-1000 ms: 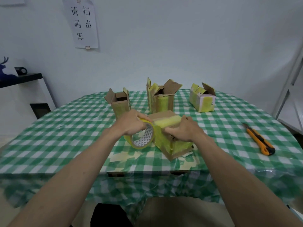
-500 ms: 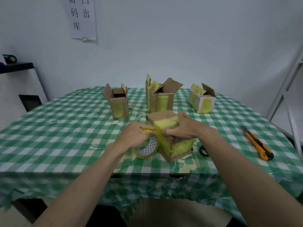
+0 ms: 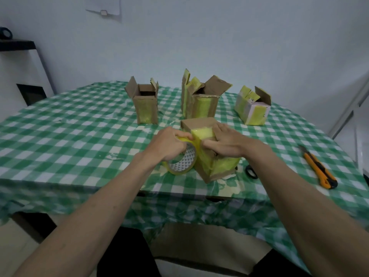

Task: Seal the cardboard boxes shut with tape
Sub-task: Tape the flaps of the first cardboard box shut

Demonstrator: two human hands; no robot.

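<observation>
A small closed cardboard box (image 3: 199, 124) stands near the table's front edge, with a yellow tape strip running over its top and down its near face. My left hand (image 3: 169, 143) grips the yellow tape roll (image 3: 182, 160) pressed against the box's left side. My right hand (image 3: 225, 143) lies over the box's top right, fingers pressing the tape down at the front edge. Three open boxes stand behind: a left one (image 3: 145, 106), a middle one (image 3: 201, 100) and a right one (image 3: 252, 108), all with flaps up.
An orange utility knife (image 3: 319, 169) lies on the green checked tablecloth (image 3: 69, 136) at the right. A black ring-shaped object (image 3: 251, 171) peeks out beside my right forearm. A white cabinet (image 3: 18, 70) stands at the far left.
The tape roll has gone down the box's left side, drawing the strip over the top edge. My right hand slid along the top toward the front edge. The view tilted downward.
</observation>
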